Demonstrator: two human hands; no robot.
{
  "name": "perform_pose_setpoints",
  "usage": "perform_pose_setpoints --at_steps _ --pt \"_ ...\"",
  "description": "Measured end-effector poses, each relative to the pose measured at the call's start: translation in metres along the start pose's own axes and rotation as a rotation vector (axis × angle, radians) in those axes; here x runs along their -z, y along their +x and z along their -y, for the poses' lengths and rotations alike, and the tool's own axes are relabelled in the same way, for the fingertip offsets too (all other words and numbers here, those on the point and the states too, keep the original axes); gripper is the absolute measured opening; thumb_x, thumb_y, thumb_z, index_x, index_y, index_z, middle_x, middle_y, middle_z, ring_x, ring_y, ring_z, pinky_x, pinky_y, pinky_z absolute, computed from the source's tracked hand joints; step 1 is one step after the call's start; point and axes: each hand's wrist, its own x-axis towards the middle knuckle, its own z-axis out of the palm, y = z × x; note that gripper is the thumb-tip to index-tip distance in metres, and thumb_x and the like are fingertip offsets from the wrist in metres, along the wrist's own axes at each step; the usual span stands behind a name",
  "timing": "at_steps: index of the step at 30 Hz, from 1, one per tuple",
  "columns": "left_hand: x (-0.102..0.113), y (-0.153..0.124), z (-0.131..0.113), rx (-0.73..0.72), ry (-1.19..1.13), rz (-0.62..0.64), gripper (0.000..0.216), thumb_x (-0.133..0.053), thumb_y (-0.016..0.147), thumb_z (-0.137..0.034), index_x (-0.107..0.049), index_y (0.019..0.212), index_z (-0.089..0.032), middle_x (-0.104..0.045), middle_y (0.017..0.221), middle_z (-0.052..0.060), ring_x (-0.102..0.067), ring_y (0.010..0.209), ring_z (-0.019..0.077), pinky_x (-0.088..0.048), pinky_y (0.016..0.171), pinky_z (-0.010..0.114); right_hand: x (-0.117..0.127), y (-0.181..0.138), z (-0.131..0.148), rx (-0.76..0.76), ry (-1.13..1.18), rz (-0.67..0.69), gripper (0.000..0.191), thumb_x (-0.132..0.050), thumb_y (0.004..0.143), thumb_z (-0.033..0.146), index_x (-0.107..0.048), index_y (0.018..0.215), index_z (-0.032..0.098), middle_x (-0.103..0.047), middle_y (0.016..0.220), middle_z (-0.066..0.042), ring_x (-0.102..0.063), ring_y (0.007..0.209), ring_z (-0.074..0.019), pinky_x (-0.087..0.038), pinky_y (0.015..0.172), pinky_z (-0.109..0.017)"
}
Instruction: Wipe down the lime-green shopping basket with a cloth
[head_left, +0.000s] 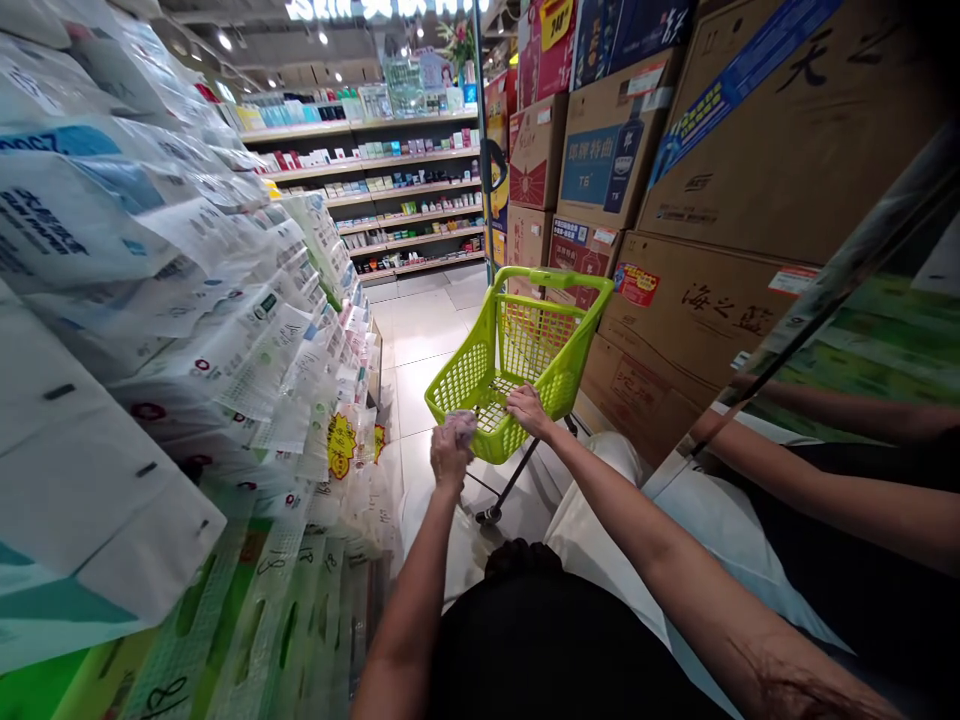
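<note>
A lime-green shopping basket [480, 355] on a small wheeled frame stands on the tiled aisle floor ahead of me. My left hand [448, 452] is closed around a small crumpled clear plastic pack at the basket's near rim. My right hand [529, 408] rests just inside that rim with its fingers curled; whether it holds anything is hidden.
Stacked plastic-wrapped tissue packs [172, 330] fill the shelves on my left. Tall brown cardboard boxes [712, 180] are piled on the right. A shiny panel [847, 330] at the right edge mirrors my arms. Shelves of toiletries [405, 185] cross the aisle's far end.
</note>
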Motion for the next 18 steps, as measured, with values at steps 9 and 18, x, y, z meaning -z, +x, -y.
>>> perform_pose_setpoints --at_steps 9,18 --pt "0.003 0.017 0.012 0.050 -0.018 -0.041 0.036 -0.053 0.096 -0.020 -0.069 0.128 -0.019 -0.063 0.109 0.013 -0.062 0.098 0.0251 -0.051 0.087 0.034 -0.002 -0.003 0.010 -0.015 -0.052 -0.021 0.032 -0.042 0.095 0.023 -0.067 0.076 0.027 -0.070 0.091 -0.003 -0.054 0.109 -0.0231 -0.019 0.121 -0.046" --pt "0.021 0.046 0.032 0.046 0.007 0.027 0.030 -0.057 0.095 -0.023 -0.073 0.121 -0.022 -0.064 0.106 0.011 -0.062 0.091 0.0232 -0.051 0.080 0.033 0.008 -0.014 -0.001 -0.002 -0.005 -0.049 0.030 -0.042 0.092 0.024 -0.056 0.066 0.026 -0.065 0.082 -0.003 -0.053 0.105 -0.0236 -0.023 0.120 -0.045"
